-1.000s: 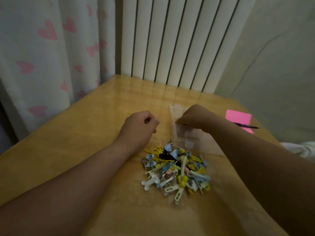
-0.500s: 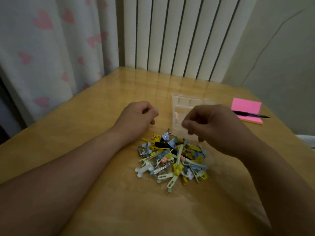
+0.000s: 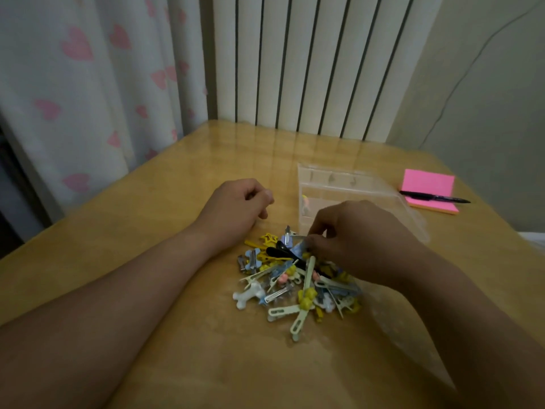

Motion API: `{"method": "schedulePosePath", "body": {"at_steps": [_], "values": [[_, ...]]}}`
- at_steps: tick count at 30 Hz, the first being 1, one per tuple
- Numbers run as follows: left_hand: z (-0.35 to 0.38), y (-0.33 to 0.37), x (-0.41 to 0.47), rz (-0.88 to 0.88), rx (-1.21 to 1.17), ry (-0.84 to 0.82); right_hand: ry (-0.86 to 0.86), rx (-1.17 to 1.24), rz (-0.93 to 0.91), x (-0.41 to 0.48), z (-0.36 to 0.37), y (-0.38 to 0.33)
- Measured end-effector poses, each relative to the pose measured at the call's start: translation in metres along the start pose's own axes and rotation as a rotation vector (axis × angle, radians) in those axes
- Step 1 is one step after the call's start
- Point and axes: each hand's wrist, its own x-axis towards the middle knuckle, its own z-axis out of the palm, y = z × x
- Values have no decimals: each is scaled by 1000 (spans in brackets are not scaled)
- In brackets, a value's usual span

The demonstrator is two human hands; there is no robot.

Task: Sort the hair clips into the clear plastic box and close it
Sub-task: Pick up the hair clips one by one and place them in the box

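Note:
A heap of small hair clips (image 3: pixel 295 284) in yellow, blue, white, pale green and black lies on the wooden table (image 3: pixel 177 335). Behind it stands the clear plastic box (image 3: pixel 339 184), open, with small compartments; one yellowish clip (image 3: pixel 305 202) shows inside near its left wall. My right hand (image 3: pixel 359 237) hangs over the heap's far edge, its curled fingertips pinching a light blue clip (image 3: pixel 298 247) on top. My left hand (image 3: pixel 236 208) rests on the table left of the box as a closed fist, with nothing visible in it.
A pink sticky-note pad (image 3: pixel 427 190) with a black pen (image 3: pixel 433 197) across it lies at the far right. A clear plastic sheet or bag (image 3: pixel 413 335) spreads under my right forearm. A radiator and a heart-print curtain stand behind the table.
My right hand has come back from the box to the near heap and lowered its fingertips onto the clips. My left fist has stayed in place.

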Motion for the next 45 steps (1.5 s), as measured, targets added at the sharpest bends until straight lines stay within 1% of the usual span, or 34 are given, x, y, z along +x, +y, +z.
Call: {"method": "schedulePosePath", "body": {"at_steps": [4, 10, 12, 14, 16, 17, 19, 23, 26, 32, 34, 38, 41, 45], "values": [[0, -2, 1, 7, -15, -13, 104, 211, 68, 0, -6, 8], [2, -3, 1, 25, -20, -29, 80, 539, 142, 0, -13, 17], [2, -4, 2, 25, -25, -28, 161, 679, 173, 1, -17, 21], [2, -4, 3, 23, -32, -28, 279, 776, 216, 5, -18, 25], [2, -5, 4, 17, -46, -24, 367, 775, 263, 12, -16, 29], [2, -5, 4, 14, -52, -22, 382, 749, 282, 17, -17, 32], [2, -5, 5, 10, -60, -25, 335, 685, 312, 30, -20, 35], [2, -5, 5, 15, -64, -23, 128, 521, 375, 63, -22, 40], [2, -6, 6, 12, -65, -22, 6, 397, 375, 86, -16, 41], [2, -7, 6, 19, -69, -30, -210, 258, 469, 117, -9, 41], [2, -8, 7, 19, -69, -29, -282, 206, 475, 119, -8, 39], [2, -8, 8, 16, -63, -28, -411, 199, 509, 123, -11, 40], [2, -7, 7, 17, -62, -26, -452, 199, 530, 126, -14, 41], [1, -8, 7, 19, -63, -26, -387, 216, 479, 123, -13, 42]]}}
